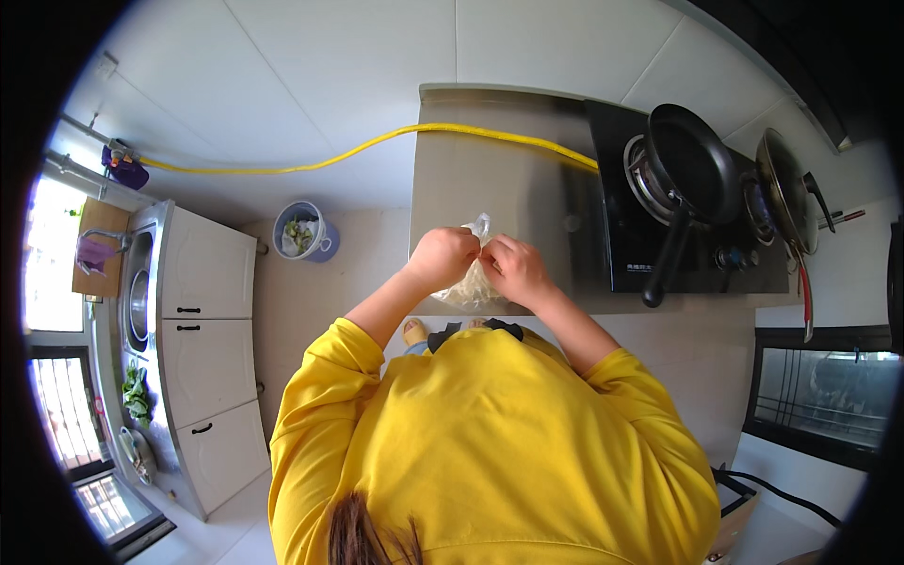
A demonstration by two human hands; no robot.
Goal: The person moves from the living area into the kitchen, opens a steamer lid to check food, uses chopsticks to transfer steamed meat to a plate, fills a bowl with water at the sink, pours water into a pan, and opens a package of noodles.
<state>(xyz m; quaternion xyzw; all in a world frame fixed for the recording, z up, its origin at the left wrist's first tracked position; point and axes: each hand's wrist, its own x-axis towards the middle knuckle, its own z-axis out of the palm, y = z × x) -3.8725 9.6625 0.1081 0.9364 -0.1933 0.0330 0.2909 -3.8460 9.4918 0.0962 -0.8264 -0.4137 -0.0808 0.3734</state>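
Note:
A clear plastic bag (470,291) with pale, light-coloured contents rests at the front edge of the stainless steel counter (494,183). What fills it is too blurred to name for sure. My left hand (446,256) pinches the gathered neck of the bag from one side. From the other side my right hand (518,268) grips the same neck, close against the left fingers. A loose end of the plastic sticks up beyond both hands. The fingertips partly hide the twisted part between them.
To the right is a black gas stove (635,258) with a frying pan (692,166) whose handle juts toward the front edge. A lidded pan (784,187) sits beyond it. A yellow gas hose (395,134) crosses the counter. Left are a waste bucket (332,240) and sink cabinets (208,268).

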